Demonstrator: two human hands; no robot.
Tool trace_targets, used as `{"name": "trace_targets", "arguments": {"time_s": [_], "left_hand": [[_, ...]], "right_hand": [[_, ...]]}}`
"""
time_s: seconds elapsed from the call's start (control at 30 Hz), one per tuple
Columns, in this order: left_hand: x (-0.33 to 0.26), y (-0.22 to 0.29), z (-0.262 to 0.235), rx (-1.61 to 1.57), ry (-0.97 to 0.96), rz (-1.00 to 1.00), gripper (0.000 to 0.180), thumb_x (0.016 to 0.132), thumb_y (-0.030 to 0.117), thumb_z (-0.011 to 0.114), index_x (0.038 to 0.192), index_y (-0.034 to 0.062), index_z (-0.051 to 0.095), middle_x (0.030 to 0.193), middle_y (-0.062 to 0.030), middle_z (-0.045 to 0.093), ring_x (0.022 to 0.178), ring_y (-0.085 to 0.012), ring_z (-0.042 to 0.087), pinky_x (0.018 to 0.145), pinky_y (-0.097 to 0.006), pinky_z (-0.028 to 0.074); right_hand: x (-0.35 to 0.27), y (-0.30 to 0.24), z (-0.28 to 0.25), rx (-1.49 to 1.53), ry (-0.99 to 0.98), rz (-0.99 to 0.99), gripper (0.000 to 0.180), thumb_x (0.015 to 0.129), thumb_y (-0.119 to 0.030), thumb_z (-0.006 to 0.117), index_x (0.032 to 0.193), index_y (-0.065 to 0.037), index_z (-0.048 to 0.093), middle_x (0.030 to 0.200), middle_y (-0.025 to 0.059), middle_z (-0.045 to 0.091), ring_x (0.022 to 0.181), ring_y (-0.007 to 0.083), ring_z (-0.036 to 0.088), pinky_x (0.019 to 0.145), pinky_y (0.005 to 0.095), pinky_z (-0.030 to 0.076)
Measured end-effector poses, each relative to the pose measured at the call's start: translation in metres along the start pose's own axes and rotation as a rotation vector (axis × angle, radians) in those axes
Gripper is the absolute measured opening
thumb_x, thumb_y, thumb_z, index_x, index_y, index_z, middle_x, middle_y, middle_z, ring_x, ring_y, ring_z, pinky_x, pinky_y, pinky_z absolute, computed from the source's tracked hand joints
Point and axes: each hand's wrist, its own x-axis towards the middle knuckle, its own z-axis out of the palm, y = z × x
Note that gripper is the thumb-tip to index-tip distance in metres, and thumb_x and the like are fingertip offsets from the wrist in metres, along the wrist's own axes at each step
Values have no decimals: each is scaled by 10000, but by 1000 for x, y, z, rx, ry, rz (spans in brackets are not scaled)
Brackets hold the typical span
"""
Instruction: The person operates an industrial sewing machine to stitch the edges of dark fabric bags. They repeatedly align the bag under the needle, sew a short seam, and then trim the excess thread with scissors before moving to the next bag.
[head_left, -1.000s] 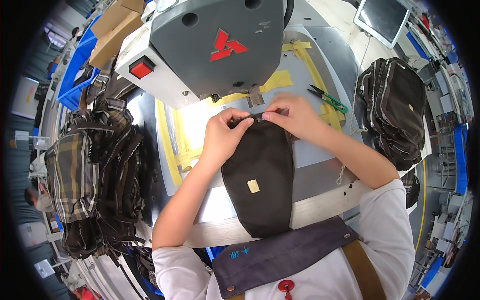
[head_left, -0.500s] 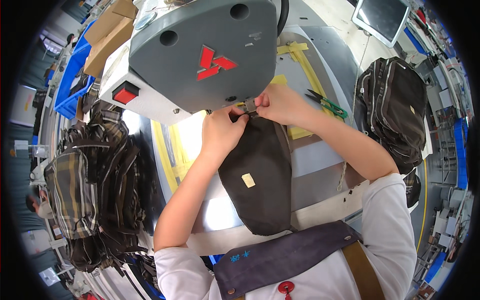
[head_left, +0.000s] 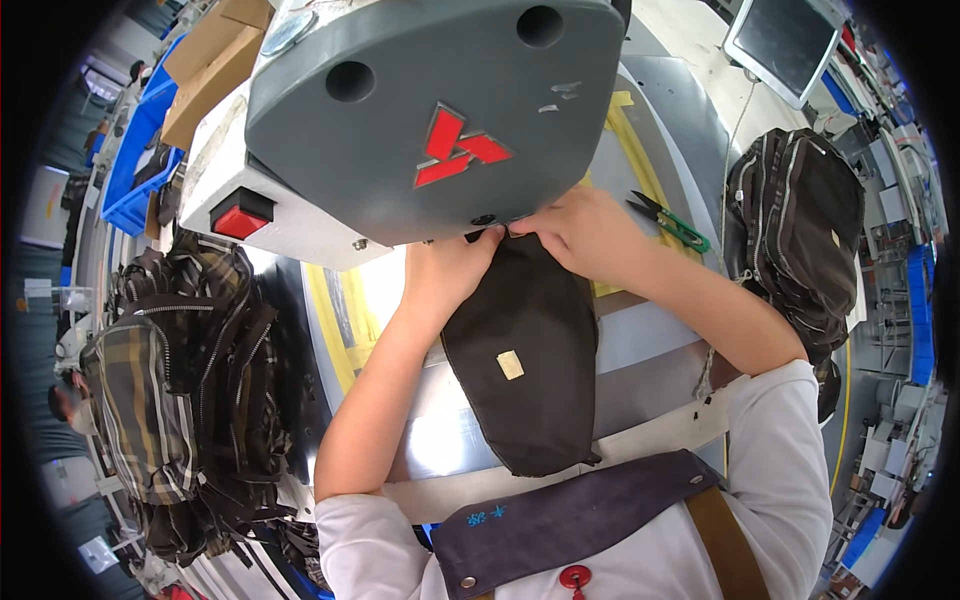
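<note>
Hands (head_left: 520,250) nearer, on dark fabric (head_left: 530,350)

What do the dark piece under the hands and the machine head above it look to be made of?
The dark piece looks like woven fabric, matte black-brown: it drapes softly, and a small tan tag sits on it. The machine head looks like painted metal or hard plastic, smooth grey with a faint sheen and scuff marks; which of the two is unclear. Both the left hand and right hand pinch the fabric's top edge.

both hands (head_left: 520,250) forward, fingertips pinched, nearly touching
</note>
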Motion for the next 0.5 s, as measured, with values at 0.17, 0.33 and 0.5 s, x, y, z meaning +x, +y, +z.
{"name": "trace_targets", "arguments": {"time_s": [0.17,0.33,0.5], "left_hand": [[0,-3,-1,11,3,14,230,835,202,703,995,39,684,937,-101,704,880,-249,661,796,-340,496],[0,-10,4,-3,53,63,227,851,193,698,1016,38,683,941,-112,704,868,-251,665,781,-339,502],[2,-11,1,11,33,79,236,859,204,697,1013,27,678,932,-112,703,847,-249,666,767,-346,504]], "right_hand": [[2,-6,0,-140,-47,-79,182,769,-8,618,930,-55,689,955,37,602,870,229,617,737,338,538],[0,1,3,-65,2,-103,229,766,-27,628,981,-72,694,956,31,597,872,213,618,733,328,540],[-1,0,6,-156,-43,-152,237,764,-47,626,996,-57,674,949,31,575,871,206,603,720,312,538]]}}
